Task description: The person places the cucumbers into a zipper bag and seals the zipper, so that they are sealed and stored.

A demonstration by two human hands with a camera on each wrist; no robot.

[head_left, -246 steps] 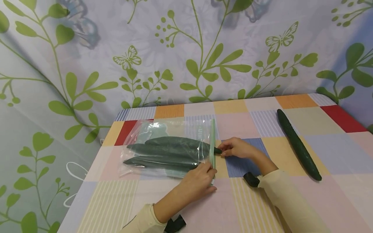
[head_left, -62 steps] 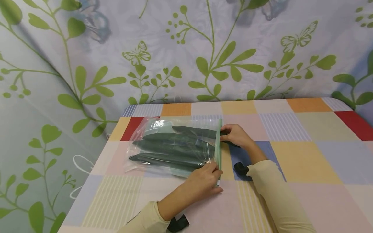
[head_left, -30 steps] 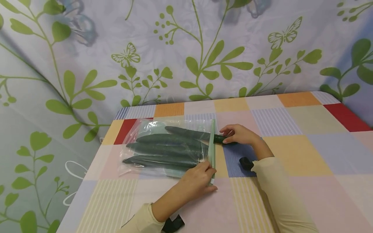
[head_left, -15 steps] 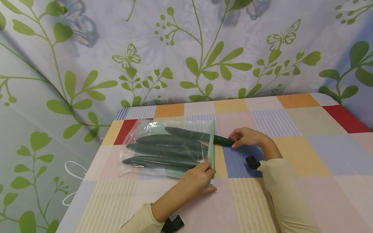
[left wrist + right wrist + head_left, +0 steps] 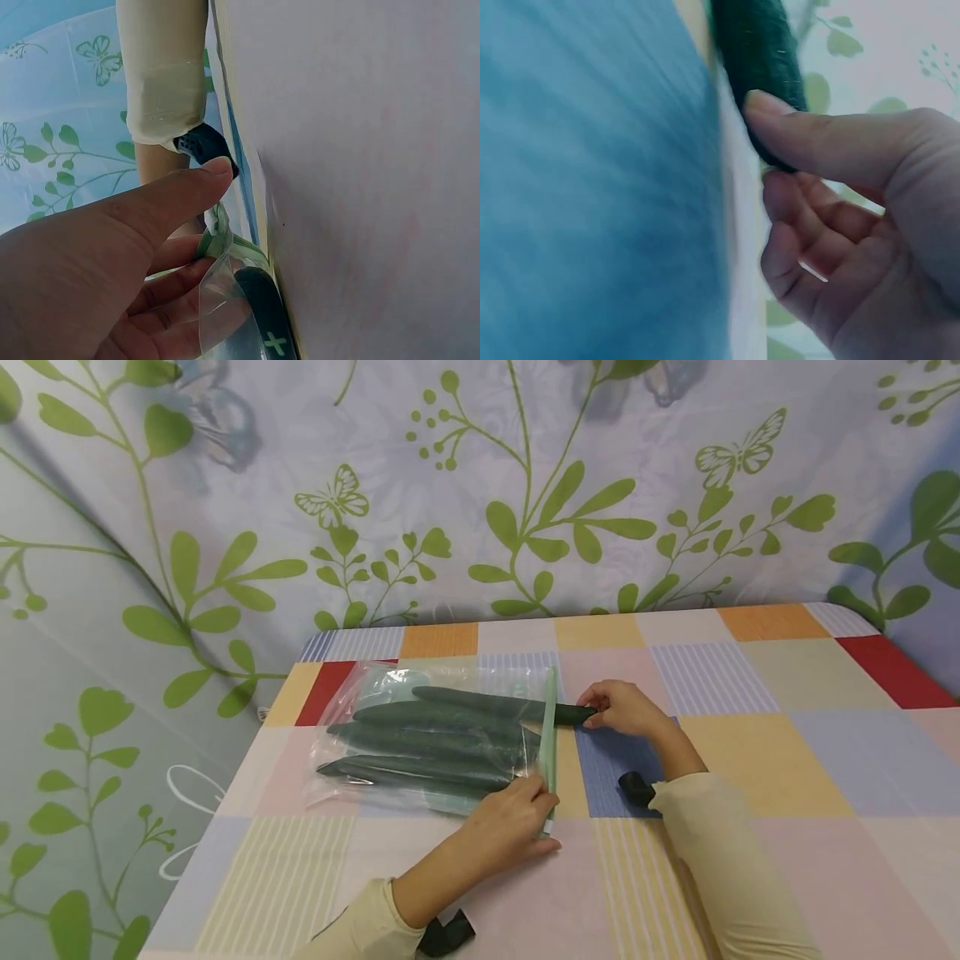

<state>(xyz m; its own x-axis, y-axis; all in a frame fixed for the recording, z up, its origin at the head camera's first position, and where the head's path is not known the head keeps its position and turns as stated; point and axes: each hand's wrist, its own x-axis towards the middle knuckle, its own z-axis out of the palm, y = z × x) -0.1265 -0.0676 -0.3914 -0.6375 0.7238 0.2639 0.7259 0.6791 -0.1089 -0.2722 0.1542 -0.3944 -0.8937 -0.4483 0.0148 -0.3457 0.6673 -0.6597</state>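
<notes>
A clear zip bag (image 5: 487,678) lies flat, its green-edged mouth (image 5: 550,743) facing right. Several dark green cucumbers (image 5: 435,743) lie side by side inside. Another cucumber (image 5: 573,715) sticks out through the mouth near its far end, most of its length within the bag. My right hand (image 5: 626,708) pinches that protruding end; in the right wrist view, the thumb presses on the cucumber (image 5: 761,60) with fingertips under its tip. My left hand (image 5: 506,818) grips the mouth's near corner. In the left wrist view, its fingers curl behind the plastic bag (image 5: 225,307), thumb above the edge.
A patchwork tablecloth (image 5: 750,860) covers the table, whose far edge meets a leaf-patterned curtain (image 5: 420,485). Black wrist devices (image 5: 446,935) show at both sleeve cuffs. A white cord (image 5: 187,768) hangs off the table's left side.
The cucumber that lay alone at right on the table is gone from there; one more is now mostly in the bag. Lately my right hand shifted its hold to the cucumber's end and slid it slightly left.
</notes>
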